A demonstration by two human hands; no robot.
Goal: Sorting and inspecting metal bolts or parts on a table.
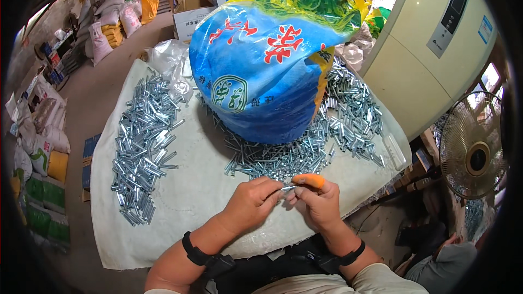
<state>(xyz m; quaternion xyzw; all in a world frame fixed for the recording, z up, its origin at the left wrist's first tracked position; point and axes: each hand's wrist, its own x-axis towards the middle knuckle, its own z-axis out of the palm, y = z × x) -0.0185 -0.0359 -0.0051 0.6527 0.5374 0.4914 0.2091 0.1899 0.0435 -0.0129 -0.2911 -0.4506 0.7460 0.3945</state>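
Observation:
My left hand [249, 202] and my right hand [322, 202] meet near the table's front edge. Fingertips of both hands pinch a short, silvery metal anchor sleeve [288, 188] between them; its ends are partly hidden. An orange finger cover [309, 180] sits on one finger of my right hand. Just beyond my hands lies a heap of similar metal pieces [267, 158]. It runs back around a large blue sack [261, 76] and up the right side. A separate long pile of shiny metal tubes [144, 149] lies on the left of the pale cloth-covered table [201, 185].
A clear plastic bag [166, 57] rests at the table's far left corner. Beyond the right side stand a cream air conditioner [403, 60] and a fan [476, 158]. Cardboard boxes [189, 2] are behind. Filled sacks [117, 19] line the left. Another person's sleeve [447, 264] shows lower right.

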